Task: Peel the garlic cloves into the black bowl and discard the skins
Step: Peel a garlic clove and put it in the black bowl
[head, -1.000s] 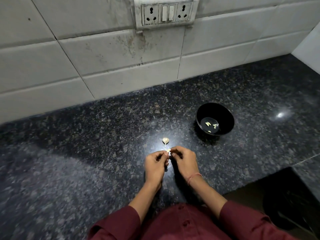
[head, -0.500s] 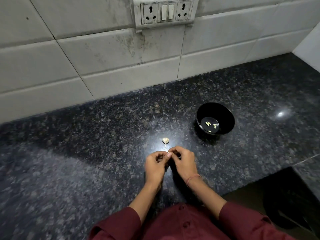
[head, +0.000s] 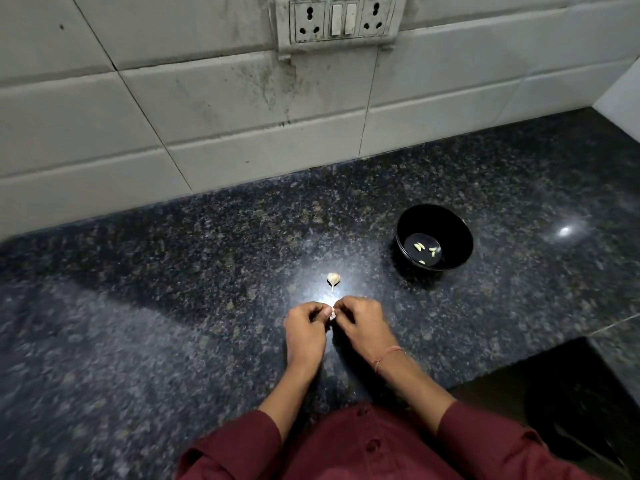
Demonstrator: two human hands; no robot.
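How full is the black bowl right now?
Nearly empty: the black bowl stands upright with only a few pale peeled cloves on its bottom.

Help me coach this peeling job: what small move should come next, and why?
Probably strip the skin from the clove, then drop it in the black bowl. The left hand and right hand both pinch it over the counter, while peeled cloves already lie in the bowl. A second clove waits beyond the hands.

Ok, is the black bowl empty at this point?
No, the black bowl has a few peeled garlic cloves lying on its bottom.
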